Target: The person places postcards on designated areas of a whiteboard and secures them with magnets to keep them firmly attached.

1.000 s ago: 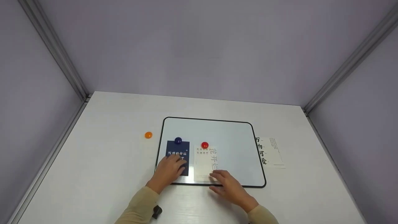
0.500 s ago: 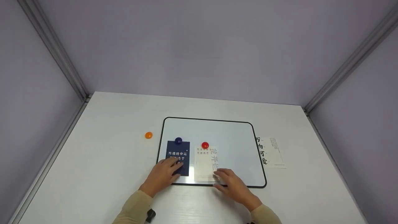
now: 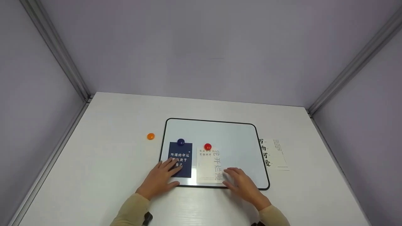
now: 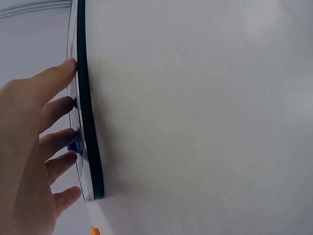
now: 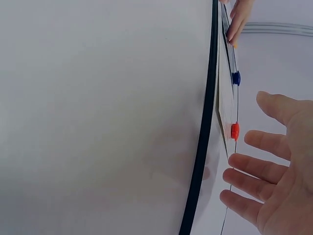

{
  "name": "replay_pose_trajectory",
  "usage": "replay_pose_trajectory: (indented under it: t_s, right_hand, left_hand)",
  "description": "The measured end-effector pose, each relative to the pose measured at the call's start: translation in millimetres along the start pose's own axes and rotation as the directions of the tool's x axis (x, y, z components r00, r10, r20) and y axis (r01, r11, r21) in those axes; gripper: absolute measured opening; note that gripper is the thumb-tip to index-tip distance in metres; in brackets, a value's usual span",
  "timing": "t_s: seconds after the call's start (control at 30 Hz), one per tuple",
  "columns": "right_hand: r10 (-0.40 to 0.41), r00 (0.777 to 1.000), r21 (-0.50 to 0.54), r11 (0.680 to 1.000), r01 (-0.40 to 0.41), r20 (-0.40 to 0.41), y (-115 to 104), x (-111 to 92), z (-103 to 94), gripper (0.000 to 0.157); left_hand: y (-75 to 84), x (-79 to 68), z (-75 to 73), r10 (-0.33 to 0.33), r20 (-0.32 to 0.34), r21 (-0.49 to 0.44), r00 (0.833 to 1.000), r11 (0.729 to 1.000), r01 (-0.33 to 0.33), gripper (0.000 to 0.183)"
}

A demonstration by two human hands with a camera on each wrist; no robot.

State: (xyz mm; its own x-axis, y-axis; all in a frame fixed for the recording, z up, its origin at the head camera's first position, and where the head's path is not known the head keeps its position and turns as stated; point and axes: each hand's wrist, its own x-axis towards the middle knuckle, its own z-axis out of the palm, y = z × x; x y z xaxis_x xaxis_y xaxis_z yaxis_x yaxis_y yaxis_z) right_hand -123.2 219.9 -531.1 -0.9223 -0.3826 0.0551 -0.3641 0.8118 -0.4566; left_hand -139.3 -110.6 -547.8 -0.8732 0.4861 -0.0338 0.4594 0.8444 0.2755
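Note:
A whiteboard with a black rim (image 3: 232, 135) lies flat on the table. On its left part is a dark blue card (image 3: 185, 149) with white characters, a dark blue round magnet (image 3: 181, 142) at its top edge. Beside it lies a cream card (image 3: 205, 169) under a red round magnet (image 3: 208, 146). My left hand (image 3: 158, 179) rests with spread fingers on the lower left of the blue card and the board's edge. Fingers extended, my right hand (image 3: 243, 185) is just right of the cream card, over the board's lower part; the right wrist view shows it holding nothing.
An orange round magnet (image 3: 150, 136) sits on the white table (image 3: 119, 125) left of the board. Another cream card (image 3: 276, 153) with black characters lies at the board's right edge. Grey-lilac walls (image 3: 201, 47) enclose the table at the back and sides.
My left hand has slid left and down, uncovering more of the blue card's text. My right hand has moved right, off the cream card. Cards and magnets stay in place.

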Motion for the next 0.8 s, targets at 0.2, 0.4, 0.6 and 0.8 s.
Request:
replay_pose_trajectory:
  t_s: [0.2, 0.4, 0.6, 0.8]
  right_hand:
    - [0.057, 0.998, 0.016, 0.998, -0.057, -0.007, 8, -1, -5.1, 0.040]
    - [0.122, 0.992, 0.046, 0.992, -0.122, -0.007, 15, -3, -9.9, 0.039]
    - [0.166, 0.986, 0.049, 0.985, -0.165, -0.012, 22, -4, -12.1, 0.039]
    - [0.167, 0.986, 0.031, 0.986, -0.166, -0.028, 26, -2, -16.2, 0.038]
  left_hand:
    - [0.5, -0.6, -1.1, -0.014, 0.019, -0.019, 1.000, 1.000, 0.014, 0.057]
    - [1.0, -0.7, -0.9, -0.019, 0.011, -0.034, 1.000, 0.999, 0.019, 0.056]
    - [-0.5, -1.0, 0.9, -0.014, 0.003, -0.034, 1.000, 0.999, 0.015, 0.056]
    - [-2.0, -2.6, 0.5, -0.008, -0.002, -0.077, 1.000, 0.997, 0.008, 0.055]
